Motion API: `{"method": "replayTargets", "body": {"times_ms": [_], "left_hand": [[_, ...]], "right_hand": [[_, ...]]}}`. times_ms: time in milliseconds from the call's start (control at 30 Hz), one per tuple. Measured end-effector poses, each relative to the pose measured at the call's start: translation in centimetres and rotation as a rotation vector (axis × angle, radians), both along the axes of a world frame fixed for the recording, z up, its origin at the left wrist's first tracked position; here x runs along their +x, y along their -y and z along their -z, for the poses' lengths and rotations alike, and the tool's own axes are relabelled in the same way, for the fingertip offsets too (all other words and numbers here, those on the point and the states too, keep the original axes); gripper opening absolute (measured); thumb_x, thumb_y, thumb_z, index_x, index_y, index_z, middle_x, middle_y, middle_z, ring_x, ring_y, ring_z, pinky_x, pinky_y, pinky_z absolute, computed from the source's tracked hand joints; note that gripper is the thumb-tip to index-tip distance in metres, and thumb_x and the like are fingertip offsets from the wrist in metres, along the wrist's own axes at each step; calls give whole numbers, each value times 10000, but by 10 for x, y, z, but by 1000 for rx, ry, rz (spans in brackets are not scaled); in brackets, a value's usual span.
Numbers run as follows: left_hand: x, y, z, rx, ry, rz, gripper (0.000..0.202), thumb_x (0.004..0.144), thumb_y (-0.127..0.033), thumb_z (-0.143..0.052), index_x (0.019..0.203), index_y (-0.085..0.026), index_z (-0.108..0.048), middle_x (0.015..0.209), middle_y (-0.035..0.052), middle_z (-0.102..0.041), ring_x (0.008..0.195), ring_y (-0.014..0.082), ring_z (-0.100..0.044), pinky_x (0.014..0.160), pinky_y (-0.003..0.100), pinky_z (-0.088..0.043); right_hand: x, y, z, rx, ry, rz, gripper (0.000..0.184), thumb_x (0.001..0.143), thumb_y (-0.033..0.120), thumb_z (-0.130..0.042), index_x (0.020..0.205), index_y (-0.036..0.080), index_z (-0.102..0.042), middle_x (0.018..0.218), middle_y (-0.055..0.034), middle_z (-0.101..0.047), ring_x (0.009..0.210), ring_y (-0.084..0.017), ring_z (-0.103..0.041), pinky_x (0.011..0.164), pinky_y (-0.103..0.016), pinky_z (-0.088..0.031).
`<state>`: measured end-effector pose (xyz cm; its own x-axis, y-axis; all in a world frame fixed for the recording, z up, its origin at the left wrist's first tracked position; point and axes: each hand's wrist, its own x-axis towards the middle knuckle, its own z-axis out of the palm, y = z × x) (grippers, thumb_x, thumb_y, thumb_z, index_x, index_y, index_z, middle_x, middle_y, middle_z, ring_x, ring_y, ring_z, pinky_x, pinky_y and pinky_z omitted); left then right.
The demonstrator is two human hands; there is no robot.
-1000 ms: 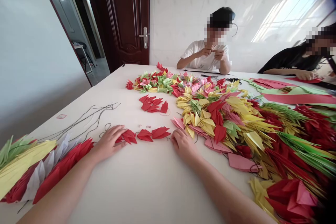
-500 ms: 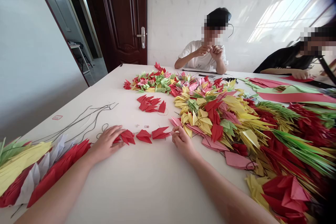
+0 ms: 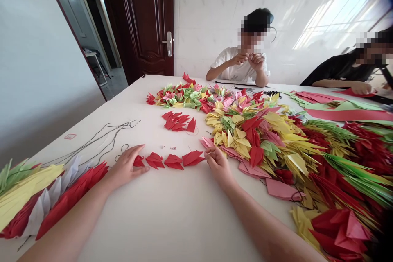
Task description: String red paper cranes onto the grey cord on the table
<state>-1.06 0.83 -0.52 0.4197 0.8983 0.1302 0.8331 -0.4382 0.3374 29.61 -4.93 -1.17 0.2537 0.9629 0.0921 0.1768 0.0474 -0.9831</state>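
Between my hands, several red folded paper pieces [image 3: 174, 161] lie in a row on the white table, a thin dark cord showing in the gaps. My left hand [image 3: 129, 166] rests at the row's left end, thumb and fingers apart around the leftmost red piece [image 3: 138, 161]; I see no firm grip on it. At the other end, my right hand [image 3: 217, 163] has its fingertips pinched close to the tip of the last red piece [image 3: 193, 158]. The pinch seems to be on the cord, though the fingers mostly hide it.
A heap of yellow, pink, green and red folded paper [image 3: 236, 141] spreads along the right. Several red pieces [image 3: 176, 120] lie beyond the row. Bundled folded strips [image 3: 72, 198] and loose dark cords [image 3: 101, 141] are at left. Two people sit across the table.
The red row has slid slightly right along with my right hand, and more of the leftmost piece shows beside my left hand. The whole view has shifted a little.
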Motion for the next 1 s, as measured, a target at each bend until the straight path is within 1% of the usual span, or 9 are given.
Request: {"method": "replayTargets", "body": {"times_ms": [100, 167, 200, 267, 333, 367, 500, 733, 1000], "left_hand": [[-1, 0, 2, 8, -6, 20, 702, 775, -575, -456, 1366, -272, -229, 1412, 93, -324, 1267, 278, -336, 966, 415, -382], [-2, -1, 4, 29, -6, 42, 667, 797, -554, -438, 1373, -298, -220, 1428, 80, -294, 1277, 274, -319, 961, 414, -389], [-3, -1, 5, 43, -12, 63, 631, 807, -544, -430, 1365, -312, -248, 1421, 70, -305, 1273, 270, -325, 963, 416, -387], [-3, -3, 7, 66, -42, 118, 543, 816, -532, -424, 1314, -327, -361, 1385, 51, -361, 1257, 266, -343, 983, 428, -364], [-3, -5, 7, 75, -77, 159, 479, 819, -528, -420, 1249, -321, -460, 1345, 41, -414, 1247, 263, -351, 1009, 441, -333], [-2, -5, 7, 72, -87, 168, 467, 820, -528, -418, 1230, -314, -484, 1336, 39, -426, 1246, 262, -349, 1014, 443, -327], [-1, -5, 5, 50, -95, 154, 479, 823, -531, -408, 1235, -300, -483, 1344, 37, -422, 1252, 258, -338, 1018, 443, -329], [-2, -5, 5, 49, -104, 150, 477, 824, -533, -403, 1236, -304, -478, 1349, 34, -417, 1255, 252, -335, 1017, 444, -331], [-2, -5, 6, 63, -94, 149, 477, 817, -537, -411, 1222, -299, -492, 1337, 34, -433, 1244, 257, -347, 1012, 442, -336]], "right_hand": [[0, -1, 2, 2, 46, -39, 247, 732, 444, -490, 750, 202, -439, 485, 77, -320, 452, -83, -264, 447, -225, -219], [1, -2, 4, -6, 86, -68, 250, 737, 445, -492, 746, 199, -450, 490, 70, -327, 457, -83, -275, 445, -225, -226], [1, -3, 5, -13, 108, -82, 247, 740, 441, -493, 748, 197, -455, 496, 66, -338, 461, -84, -283, 446, -225, -232], [1, -3, 5, -27, 147, -107, 239, 747, 430, -493, 757, 194, -466, 512, 59, -363, 472, -85, -301, 454, -225, -247], [2, -3, 5, -38, 174, -128, 231, 754, 422, -487, 770, 192, -472, 527, 55, -384, 483, -87, -318, 465, -225, -260], [2, -3, 5, -45, 186, -133, 226, 757, 417, -484, 780, 192, -475, 534, 55, -389, 488, -88, -325, 470, -225, -263], [3, -2, 4, -65, 234, -143, 212, 765, 396, -475, 835, 196, -473, 538, 62, -381, 491, -92, -323, 474, -224, -254], [3, -1, 2, -56, 225, -149, 232, 782, 362, -451, 949, 201, -461, 515, 75, -361, 461, -90, -299, 455, -220, -250], [3, -1, 2, -32, 277, -152, 215, 784, 385, -437, 877, 198, -490, 517, 64, -379, 481, -92, -334, 469, -220, -265]]}}
